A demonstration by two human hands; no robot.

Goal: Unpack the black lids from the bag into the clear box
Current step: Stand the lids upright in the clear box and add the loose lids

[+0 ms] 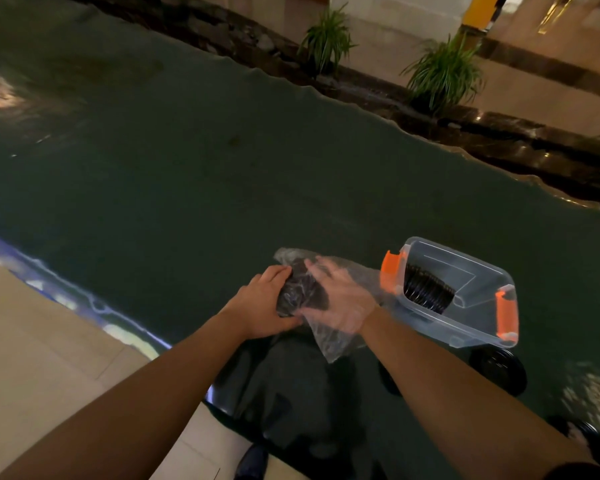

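Observation:
A clear plastic bag (329, 336) holding a stack of black lids (300, 292) lies on the dark green table. My left hand (262, 304) grips the stack from the left, outside the bag. My right hand (340, 299) is inside the bag, seen through the plastic, fingers spread over the lids. To the right stands the clear box (471, 271) with orange latches; a row of black lids (426, 289) stands on edge inside it.
A loose black lid (497, 370) lies on the table just in front of the box. The table's wavy far edge runs along a dark ledge with potted plants (440, 74). Tiled floor lies at the lower left, beyond the table's near edge.

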